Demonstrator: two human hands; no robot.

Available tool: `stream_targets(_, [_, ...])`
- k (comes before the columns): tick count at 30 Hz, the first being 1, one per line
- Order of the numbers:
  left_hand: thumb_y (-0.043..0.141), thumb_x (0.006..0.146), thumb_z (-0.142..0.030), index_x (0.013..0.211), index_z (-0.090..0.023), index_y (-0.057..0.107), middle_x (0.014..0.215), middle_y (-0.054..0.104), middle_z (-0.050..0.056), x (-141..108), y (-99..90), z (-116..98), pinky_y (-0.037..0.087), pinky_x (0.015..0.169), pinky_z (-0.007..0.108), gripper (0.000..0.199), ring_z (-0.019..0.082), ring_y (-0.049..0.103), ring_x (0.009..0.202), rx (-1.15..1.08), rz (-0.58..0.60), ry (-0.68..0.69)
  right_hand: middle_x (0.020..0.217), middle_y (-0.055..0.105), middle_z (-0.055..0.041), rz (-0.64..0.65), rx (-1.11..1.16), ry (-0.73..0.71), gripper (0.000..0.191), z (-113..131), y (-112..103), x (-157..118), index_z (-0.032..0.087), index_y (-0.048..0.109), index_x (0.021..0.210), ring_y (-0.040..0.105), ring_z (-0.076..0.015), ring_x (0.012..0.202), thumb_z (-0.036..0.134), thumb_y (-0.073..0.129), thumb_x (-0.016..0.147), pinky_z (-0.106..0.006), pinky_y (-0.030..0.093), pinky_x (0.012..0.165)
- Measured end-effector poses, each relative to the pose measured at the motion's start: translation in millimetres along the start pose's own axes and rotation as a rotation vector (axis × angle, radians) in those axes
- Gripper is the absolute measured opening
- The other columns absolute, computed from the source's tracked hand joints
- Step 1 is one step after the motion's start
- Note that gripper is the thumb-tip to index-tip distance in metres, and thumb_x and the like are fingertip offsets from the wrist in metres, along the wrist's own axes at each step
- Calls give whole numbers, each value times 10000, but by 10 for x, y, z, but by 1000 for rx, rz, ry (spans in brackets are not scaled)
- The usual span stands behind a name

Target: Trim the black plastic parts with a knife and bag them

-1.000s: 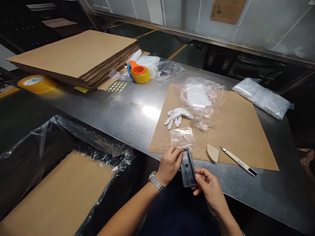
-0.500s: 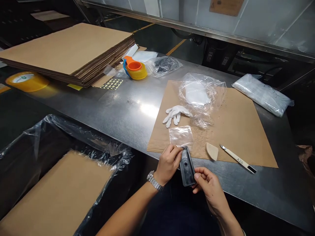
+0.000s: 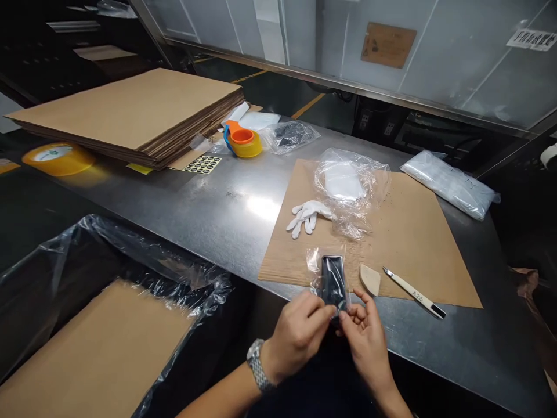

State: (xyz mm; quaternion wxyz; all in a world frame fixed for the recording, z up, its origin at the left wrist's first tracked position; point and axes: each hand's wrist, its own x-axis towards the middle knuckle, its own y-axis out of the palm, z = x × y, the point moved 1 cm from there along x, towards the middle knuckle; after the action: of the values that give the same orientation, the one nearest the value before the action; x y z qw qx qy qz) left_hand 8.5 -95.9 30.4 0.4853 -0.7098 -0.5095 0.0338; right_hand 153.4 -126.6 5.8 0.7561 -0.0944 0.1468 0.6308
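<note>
A black rectangular plastic part (image 3: 333, 278) lies inside a small clear plastic bag (image 3: 312, 261), close to the front edge of the bench. At its near end my left hand (image 3: 300, 325), with a metal watch on the wrist, is closed in a pinch on the bag. My right hand (image 3: 365, 328) grips the near right corner with thumb and fingers. Just right of the part sit a beige wedge-shaped block (image 3: 369, 280) and a craft knife (image 3: 413, 292) marked A26. A white glove (image 3: 310, 217) rests farther back on the cardboard sheet (image 3: 404, 232).
Crumpled clear bags (image 3: 348, 180) lie at the back of the cardboard, with a wrapped plastic pack (image 3: 450, 183) to the right. An orange tape dispenser (image 3: 241, 139), a sticker sheet (image 3: 202, 164) and a cardboard stack (image 3: 130, 110) are at left. A plastic-lined box (image 3: 217, 284) stands below the bench.
The black part, earlier bare in both hands, is now inside the clear bag, smooth face up. Both hands have come together at its near end. The camera view has tilted up slightly.
</note>
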Motion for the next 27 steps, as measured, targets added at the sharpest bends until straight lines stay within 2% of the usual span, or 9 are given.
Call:
stream_targets(3, [465, 828, -81, 866, -119, 606, 681, 565, 65, 26, -29, -202, 423, 544, 291, 152, 160, 476, 622, 30, 24, 67, 719, 566, 38, -17, -188, -119, 629, 56, 32, -5, 195, 293, 1313, 515, -82, 528, 314, 598, 776, -186, 436, 496])
stream_targets(8, [446, 826, -63, 980, -176, 572, 735, 590, 64, -28, -194, -303, 458, 602, 303, 229, 168, 523, 671, -200, -77, -27, 802, 651, -76, 66, -232, -113, 386, 258, 40, 105, 146, 562, 1009, 600, -156, 642, 453, 569, 774, -240, 489, 578])
stream_targets(10, [497, 838, -180, 989, -220, 556, 781, 577, 50, -92, -256, -209, 470, 631, 297, 167, 168, 535, 711, -405, -355, -199, 800, 661, -86, 91, -237, -116, 402, 331, 75, 151, 151, 593, 954, 605, -173, 645, 499, 576, 754, -250, 490, 560])
stream_targets(12, [533, 827, -359, 1077, -247, 511, 913, 568, 55, -152, -296, -59, 481, 695, 298, 275, 179, 551, 828, -625, -751, -506, 765, 662, -80, 113, -260, -149, 431, 373, 156, 169, 156, 615, 946, 605, -182, 638, 528, 591, 731, -245, 480, 517])
stream_targets(14, [502, 821, -482, 1190, -241, 441, 1074, 559, 82, -170, -307, 81, 487, 759, 310, 445, 200, 556, 962, -964, -952, -790, 748, 664, -71, 143, -298, -212, 437, 387, 285, 159, 164, 634, 943, 592, -169, 587, 540, 594, 724, -235, 464, 484])
stream_targets(16, [461, 821, -546, 1161, -175, 479, 1066, 591, 116, -136, -310, 165, 506, 729, 331, 503, 218, 599, 916, -1425, -856, -945, 687, 658, -52, 200, -342, -283, 416, 391, 444, 134, 174, 655, 917, 568, -150, 524, 543, 572, 744, -229, 455, 481])
stream_targets(19, [459, 805, -577, 927, -97, 592, 817, 647, 106, -82, -357, 209, 512, 544, 324, 512, 204, 630, 650, -1916, -683, -1000, 500, 581, -8, 280, -464, -376, 397, 392, 684, 129, 195, 675, 902, 535, -142, 456, 520, 456, 834, -221, 428, 477])
stream_targets(24, [466, 842, -499, 741, -127, 573, 613, 629, 47, -151, -535, 370, 515, 541, 301, 400, 185, 631, 584, -2117, -1033, -1128, 634, 627, -62, 211, -730, -700, 332, 326, 935, 237, 226, 646, 749, 591, -191, 573, 492, 464, 829, -264, 433, 562])
stream_targets(27, [427, 852, -519, 705, -125, 550, 576, 617, 51, -268, -630, 508, 523, 556, 338, 439, 197, 633, 572, -2169, -1052, -1194, 563, 577, -25, 309, -591, -507, 319, 265, 966, 286, 225, 578, 738, 532, -157, 453, 516, 474, 814, -246, 403, 431])
